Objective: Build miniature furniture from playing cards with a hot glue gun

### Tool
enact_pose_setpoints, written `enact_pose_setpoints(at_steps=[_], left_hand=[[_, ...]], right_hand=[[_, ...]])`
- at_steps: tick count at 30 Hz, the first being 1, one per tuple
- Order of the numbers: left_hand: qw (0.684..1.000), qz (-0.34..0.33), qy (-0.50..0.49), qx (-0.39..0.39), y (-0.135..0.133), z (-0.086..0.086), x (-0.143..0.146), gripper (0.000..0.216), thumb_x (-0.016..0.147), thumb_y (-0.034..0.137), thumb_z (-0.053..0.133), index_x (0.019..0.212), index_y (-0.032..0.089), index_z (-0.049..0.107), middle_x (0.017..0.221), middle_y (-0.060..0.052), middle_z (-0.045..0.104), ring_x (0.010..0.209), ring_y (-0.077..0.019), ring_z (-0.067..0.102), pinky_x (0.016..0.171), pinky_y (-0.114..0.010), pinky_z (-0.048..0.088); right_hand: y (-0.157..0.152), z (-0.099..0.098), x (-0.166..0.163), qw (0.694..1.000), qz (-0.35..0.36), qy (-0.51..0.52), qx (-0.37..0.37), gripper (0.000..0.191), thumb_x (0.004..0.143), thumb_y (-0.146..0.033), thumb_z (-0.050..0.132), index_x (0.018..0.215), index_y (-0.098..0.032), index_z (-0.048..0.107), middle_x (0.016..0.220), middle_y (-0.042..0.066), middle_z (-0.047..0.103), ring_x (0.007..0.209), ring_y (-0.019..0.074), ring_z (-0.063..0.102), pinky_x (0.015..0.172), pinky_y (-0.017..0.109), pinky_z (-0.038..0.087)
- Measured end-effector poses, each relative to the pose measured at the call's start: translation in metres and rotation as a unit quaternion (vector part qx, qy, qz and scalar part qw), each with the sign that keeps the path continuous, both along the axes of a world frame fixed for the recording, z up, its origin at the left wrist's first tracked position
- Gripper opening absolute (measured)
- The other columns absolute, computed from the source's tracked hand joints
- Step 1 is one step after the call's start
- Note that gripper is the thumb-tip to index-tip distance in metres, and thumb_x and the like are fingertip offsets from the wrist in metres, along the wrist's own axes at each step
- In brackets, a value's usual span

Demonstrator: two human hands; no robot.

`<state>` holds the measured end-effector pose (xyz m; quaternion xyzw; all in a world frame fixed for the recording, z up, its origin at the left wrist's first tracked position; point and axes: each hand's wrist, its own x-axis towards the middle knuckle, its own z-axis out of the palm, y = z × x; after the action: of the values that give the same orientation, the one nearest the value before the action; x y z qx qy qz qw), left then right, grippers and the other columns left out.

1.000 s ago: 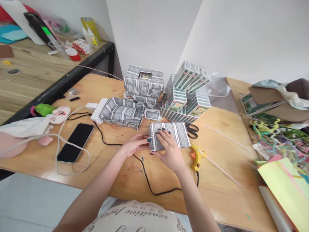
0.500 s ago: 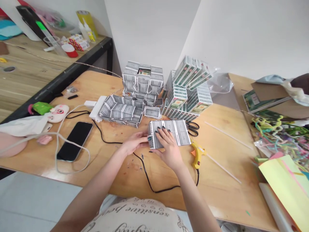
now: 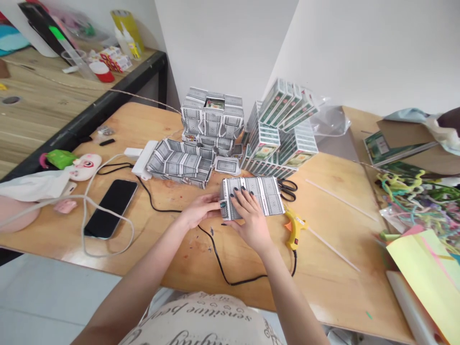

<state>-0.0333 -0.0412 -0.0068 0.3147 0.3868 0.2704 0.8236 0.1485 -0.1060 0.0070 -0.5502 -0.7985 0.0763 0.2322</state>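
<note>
While the right hand (image 3: 253,223) rests palm-down on it, the card-covered piece (image 3: 273,197) sits on the table (image 3: 323,287) directly in front of the person. Surface: grey patterned card backs with white borders, side by side in rows. Bright white seam runs near-to-far just right of the fingertips. Left end shows some depth, like a folded side wall; right end looks thinner. Outline roughly rectangular, top mostly flat.

Right fingers nearly straight, slightly spread, not curled round anything; thumb by the near edge. Left hand (image 3: 200,211) is at the left end: thumb on the edge, other fingers bent, tips hidden. Can't say if it's pinching.

Scissors (image 3: 288,189) just beside the right end, yellow glue gun (image 3: 295,232) near the near right corner. Matching card-covered tray (image 3: 175,176) stands beyond, to the left.
</note>
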Motion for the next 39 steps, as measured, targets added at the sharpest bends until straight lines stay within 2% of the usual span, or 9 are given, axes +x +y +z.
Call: enact_pose_setpoints(at_steps=[31,39], left_hand=[[1.000,0.001,0.020,-0.007,0.001,0.003,0.002,0.037,0.069,0.016,0.072,0.106,0.015,0.063,0.110,-0.009,0.066,0.094,-0.0202,0.064,0.088,-0.036,0.051],[0.999,0.013,0.028,-0.007,-0.001,0.003,0.003,0.033,0.069,0.016,0.071,0.102,0.016,0.065,0.107,-0.008,0.067,0.095,-0.0199,0.064,0.089,-0.036,0.050]], right_hand=[[0.000,0.001,-0.002,1.000,0.002,-0.018,-0.008,0.049,0.084,-0.033,0.054,0.129,-0.015,0.049,0.138,0.010,0.044,0.135,0.0275,0.027,0.109,0.051,0.026],[-0.004,0.012,-0.008,0.999,-0.004,-0.019,-0.033,0.063,0.079,-0.043,0.054,0.132,-0.009,0.045,0.140,0.014,0.041,0.136,0.0309,0.023,0.109,0.053,0.021]])
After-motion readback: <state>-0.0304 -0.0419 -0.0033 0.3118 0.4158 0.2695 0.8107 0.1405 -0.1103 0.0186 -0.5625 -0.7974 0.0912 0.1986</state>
